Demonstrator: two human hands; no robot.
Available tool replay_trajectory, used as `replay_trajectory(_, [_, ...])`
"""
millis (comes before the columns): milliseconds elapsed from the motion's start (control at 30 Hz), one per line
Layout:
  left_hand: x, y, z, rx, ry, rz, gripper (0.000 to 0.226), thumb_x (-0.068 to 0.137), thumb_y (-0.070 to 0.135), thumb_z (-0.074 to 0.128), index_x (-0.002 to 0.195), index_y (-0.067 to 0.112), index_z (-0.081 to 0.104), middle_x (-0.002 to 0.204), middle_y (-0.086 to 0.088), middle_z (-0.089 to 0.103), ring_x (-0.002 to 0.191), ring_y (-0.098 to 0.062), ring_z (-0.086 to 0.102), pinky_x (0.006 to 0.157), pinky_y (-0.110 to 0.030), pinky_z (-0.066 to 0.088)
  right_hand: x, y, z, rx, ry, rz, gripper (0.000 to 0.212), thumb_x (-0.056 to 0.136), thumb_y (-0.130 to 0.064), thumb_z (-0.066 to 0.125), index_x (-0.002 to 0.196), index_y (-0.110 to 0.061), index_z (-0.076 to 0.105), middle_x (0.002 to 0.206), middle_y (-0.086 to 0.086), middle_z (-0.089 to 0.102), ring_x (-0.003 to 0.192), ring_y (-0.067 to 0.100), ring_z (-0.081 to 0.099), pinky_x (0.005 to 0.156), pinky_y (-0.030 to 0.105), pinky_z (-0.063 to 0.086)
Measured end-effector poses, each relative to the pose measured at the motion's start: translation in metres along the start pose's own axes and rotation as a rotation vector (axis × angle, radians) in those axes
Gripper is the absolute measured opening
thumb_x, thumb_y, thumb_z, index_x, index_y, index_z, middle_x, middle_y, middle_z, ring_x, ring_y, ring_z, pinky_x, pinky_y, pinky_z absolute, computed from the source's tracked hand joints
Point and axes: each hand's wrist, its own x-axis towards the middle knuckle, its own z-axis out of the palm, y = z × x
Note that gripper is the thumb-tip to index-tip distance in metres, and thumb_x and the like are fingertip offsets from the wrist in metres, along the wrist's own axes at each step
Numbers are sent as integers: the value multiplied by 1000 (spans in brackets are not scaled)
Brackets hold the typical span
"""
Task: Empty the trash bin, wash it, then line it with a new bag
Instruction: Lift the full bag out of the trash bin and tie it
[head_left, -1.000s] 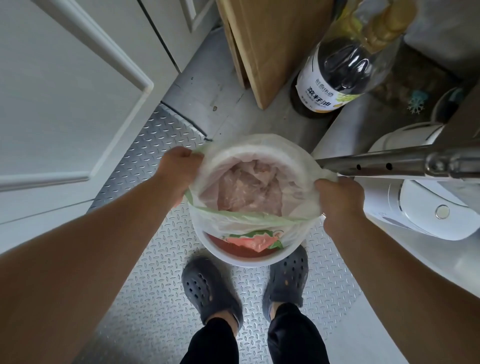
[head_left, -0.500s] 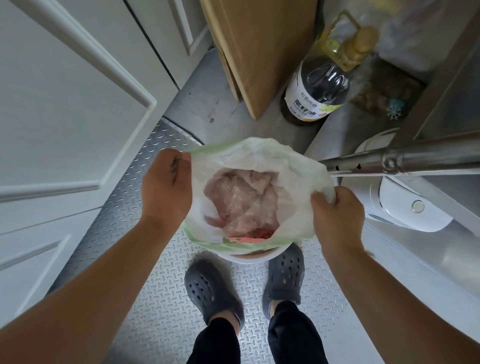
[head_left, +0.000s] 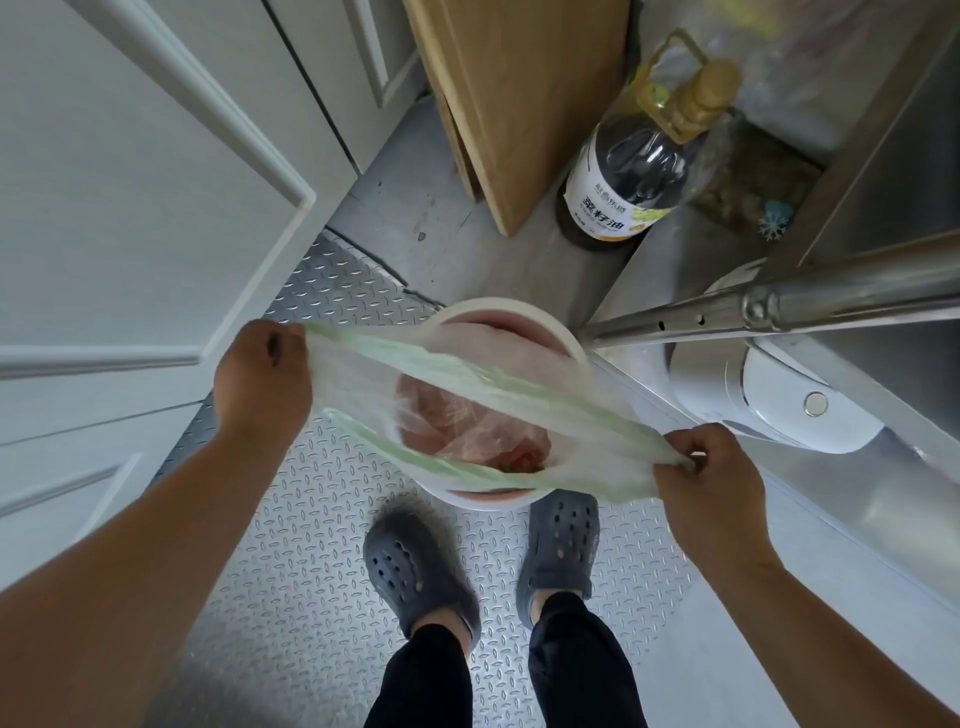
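**Lifting the liner out of the bin**

Standing on diamond-plate flooring (head_left: 291, 597), white round trash bin (head_left: 563, 338), rim pale, inside pinkish. Stretched across and above bin: translucent white bag (head_left: 467, 395) with green edging, mouth pulled wide, crumpled clear plastic and reddish scraps inside. Left of bin, left hand (head_left: 260, 384) curled tight on one end of the bag edge; right of bin, right hand (head_left: 706, 483) pinching the other end. Just below bin, grey clogs (head_left: 415, 566). Beyond bin, dark oil bottle (head_left: 623, 187), label reading 菜籽油, smaller print unreadable; beside it, wooden board (head_left: 524, 98). Right of bin, metal tube (head_left: 779, 306) over white appliance (head_left: 769, 400).
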Motion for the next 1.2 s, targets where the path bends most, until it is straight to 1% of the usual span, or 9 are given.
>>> replay_trajectory(133, [4,8,8,-15,-79,-57,19,90,39,59,97,22,60,75,6,61,67,-20,57,56,-27,44,6,-6,-1,-54,-254,44,34,75,-18,76,97,-30,52,94,-6,64,66,19,64,46,24,43])
replay_trajectory(233, [3,11,11,-31,-201,-145,31,88,28,70,115,15,63,100,-5,70,87,-31,67,78,-41,59,8,-17,-1,-64,-343,-39,45,71,-42,82,106,-38,54,98,-19,61,80,3,63,54,17,44])
replay_trajectory(467, [4,5,-2,66,-214,-275,17,82,3,52,81,10,68,78,-14,71,66,-32,72,70,-46,60,23,-30,3,87,-163,-1,7,75,-21,63,81,-24,61,79,-4,65,65,22,61,52,28,44])
replay_trajectory(700, [8,0,-25,-4,-104,-267,21,85,9,57,76,22,71,74,-6,71,55,-20,68,58,-29,55,25,-20,-26,91,23,72,20,59,-29,62,65,-13,51,57,8,52,54,23,49,50,30,40])
replay_trajectory(767, [7,1,-26,-27,-139,-255,19,87,15,56,74,22,68,79,-6,71,59,-20,71,72,-44,63,22,-24,-32,107,-41,78,27,59,-37,69,61,-16,52,57,7,53,55,23,52,54,33,43])
replay_trajectory(867, [4,6,-26,-57,-215,-235,16,89,24,55,80,16,66,84,-8,70,66,-25,75,83,-62,58,15,-37,-39,253,-290,62,26,72,-29,82,56,-26,62,65,2,65,62,22,65,62,34,54])
replay_trajectory(967, [-1,13,-22,-250,-263,-260,18,92,24,62,75,18,65,85,-8,70,78,-27,74,80,-45,62,1,-55,-44,391,-513,-14,20,80,-9,78,68,-23,71,75,5,74,71,24,71,69,30,59])
replay_trajectory(1067, [-13,26,-17,-463,-314,-259,17,87,16,68,71,21,72,82,-2,70,82,-24,63,79,-35,52,-14,-70,-38,196,-432,-267,13,81,-16,78,73,-22,69,87,-8,72,76,14,70,65,13,50])
replay_trajectory(1200, [-35,50,-3,-698,-434,-224,30,83,-2,61,62,17,71,102,-6,78,85,-26,65,82,-37,52,-25,-88,-16,42,-334,-544,23,81,-11,72,65,-20,57,123,-23,62,118,-7,54,97,15,38])
